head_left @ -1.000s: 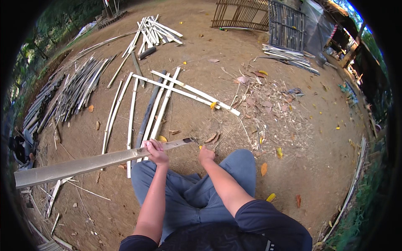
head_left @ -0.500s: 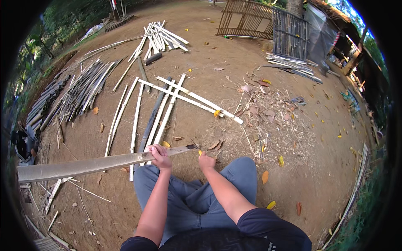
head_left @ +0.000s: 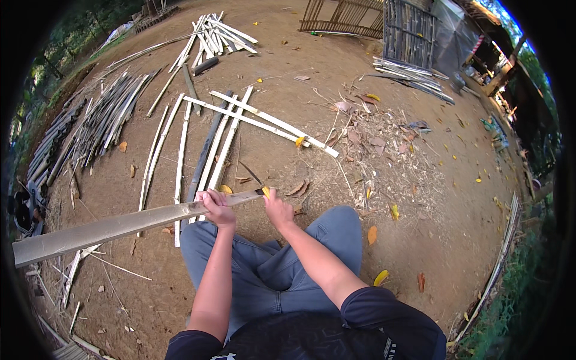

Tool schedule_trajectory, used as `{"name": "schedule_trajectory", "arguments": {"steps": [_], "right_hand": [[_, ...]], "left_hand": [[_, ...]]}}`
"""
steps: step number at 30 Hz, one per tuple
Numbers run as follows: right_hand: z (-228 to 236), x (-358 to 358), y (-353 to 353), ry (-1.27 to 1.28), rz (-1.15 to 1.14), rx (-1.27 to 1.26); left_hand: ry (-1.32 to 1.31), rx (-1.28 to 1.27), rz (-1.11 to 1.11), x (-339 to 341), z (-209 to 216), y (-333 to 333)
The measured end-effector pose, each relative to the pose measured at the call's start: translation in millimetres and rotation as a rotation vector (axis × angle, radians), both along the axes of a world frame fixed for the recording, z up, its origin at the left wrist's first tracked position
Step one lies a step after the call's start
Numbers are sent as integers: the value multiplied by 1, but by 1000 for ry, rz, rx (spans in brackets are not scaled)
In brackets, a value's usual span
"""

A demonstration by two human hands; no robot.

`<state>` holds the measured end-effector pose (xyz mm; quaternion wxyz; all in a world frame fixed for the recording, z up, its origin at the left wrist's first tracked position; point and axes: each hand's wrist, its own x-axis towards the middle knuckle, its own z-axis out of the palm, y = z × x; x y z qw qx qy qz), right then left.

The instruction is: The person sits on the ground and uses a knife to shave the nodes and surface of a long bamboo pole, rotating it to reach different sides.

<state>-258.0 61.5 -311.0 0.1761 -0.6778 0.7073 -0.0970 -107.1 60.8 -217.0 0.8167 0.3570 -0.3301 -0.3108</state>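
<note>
My left hand (head_left: pixel 217 209) is closed around a long, split bamboo slat (head_left: pixel 108 230), near its narrow end. The slat slants across my lap, its broad end out at the far left. In my right hand (head_left: pixel 279 210) is a knife (head_left: pixel 266 191) with a yellow handle, gripped in closed fingers. A thin dark blade points up and left from the handle, beside the slat's dark tip. Whether the blade touches the bamboo, I cannot tell. My bent legs (head_left: pixel 336 240) lie under both forearms.
Pale bamboo strips (head_left: pixel 227 144) lie crossed on the dirt in front of me. A darker pile of strips (head_left: pixel 114 114) is at the left, a pale heap (head_left: pixel 219 33) farther off. Shavings and dry leaves (head_left: pixel 384 150) litter the right. Bamboo panels (head_left: pixel 408 36) stand at the back.
My right hand has moved left and up, bringing the knife to the slat's tip. The knife's blade shows more plainly now. The whole view has shifted slightly.
</note>
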Motion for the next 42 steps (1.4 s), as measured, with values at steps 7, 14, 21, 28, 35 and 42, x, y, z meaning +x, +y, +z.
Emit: {"name": "schedule_trajectory", "arguments": {"steps": [7, 14, 21, 28, 35, 42], "right_hand": [[-127, -77, -16, 103, -251, 29], [-5, 2, -1, -19, 2, 70], [-129, -65, -12, 164, -252, -35], [-39, -8, 4, 61, -3, 35], [-46, -6, 6, 37, -69, 151], [-108, -54, -12, 142, -157, 47]], "left_hand": [[46, -39, -125, -46, 21, -12], [-25, -25, -2, 6, 1, 1], [13, -33, -103, -42, 17, -14], [21, 11, 17, 6, 2, 3], [-27, -29, -17, -1, -9, -1], [51, -39, -72, -25, 11, -9]]}}
